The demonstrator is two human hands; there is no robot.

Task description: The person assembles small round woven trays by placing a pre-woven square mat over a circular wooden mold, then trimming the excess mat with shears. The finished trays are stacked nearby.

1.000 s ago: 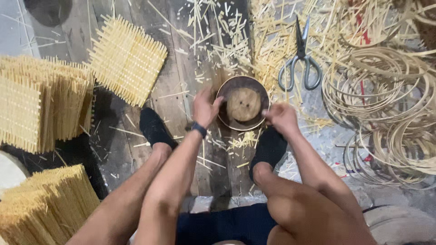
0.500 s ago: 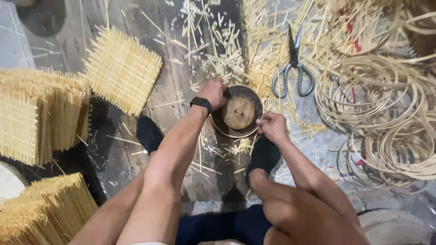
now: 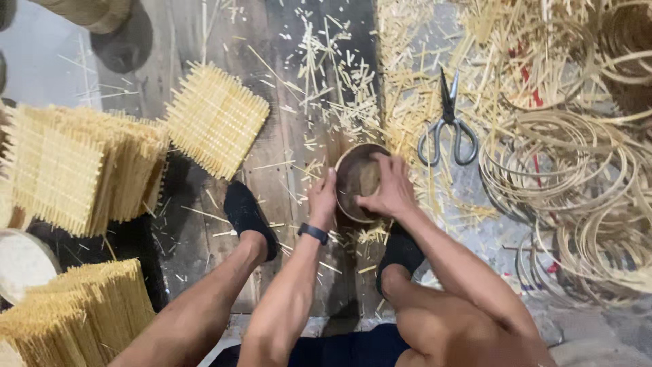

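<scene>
A round dark wooden bowl-shaped mould (image 3: 354, 178) rests on the plank floor between my feet. My left hand (image 3: 322, 199), with a dark band on the wrist, grips its left rim. My right hand (image 3: 386, 188) lies over its right side, fingers pressed onto the top. What lies inside the mould is partly hidden by my right hand. My feet in dark socks (image 3: 248, 216) sit on either side below it.
Grey scissors (image 3: 448, 124) lie just right of the mould. Coiled bamboo rings (image 3: 577, 177) pile up at the right. One woven bamboo mat (image 3: 215, 117) lies at upper left, stacks of mats (image 3: 75, 170) at the left, and cut slivers litter the floor.
The view has shifted, so the mould sits further right. My right hand has moved from the mould's right edge onto its top. My left hand has slid down its left rim.
</scene>
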